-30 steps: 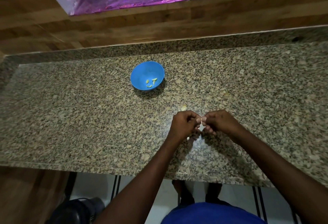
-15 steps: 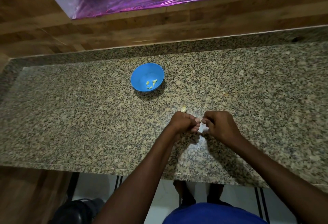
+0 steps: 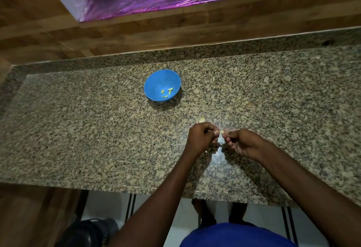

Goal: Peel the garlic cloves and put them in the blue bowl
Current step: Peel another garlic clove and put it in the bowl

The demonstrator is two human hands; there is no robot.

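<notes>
Peeling proceeds at centre frame, just right of middle, where a clove (image 3: 221, 131) sits pinched between both hands above the counter (image 3: 78, 129). The left hand (image 3: 201, 139) curls its fingers round one end; the right hand (image 3: 242, 143) curls likewise and pinches the other end with thumb and fingertip. Neither hand is spread, and only a pale sliver of the clove shows between them.

Handling, as judged: the clove is light, small and firm, with a dry, papery skin that tears easily; once bared, its surface is likely slick. Hold is best taken at the tips, leaving the flanks free for a nail to lift the skin. Whether skin remains on it cannot be told at this size.

A second clove (image 3: 202, 119) lies on the counter just above the left hand. The bowl (image 3: 156, 82), upper centre and well apart from the hands, holds three peeled cloves (image 3: 167, 92).
</notes>
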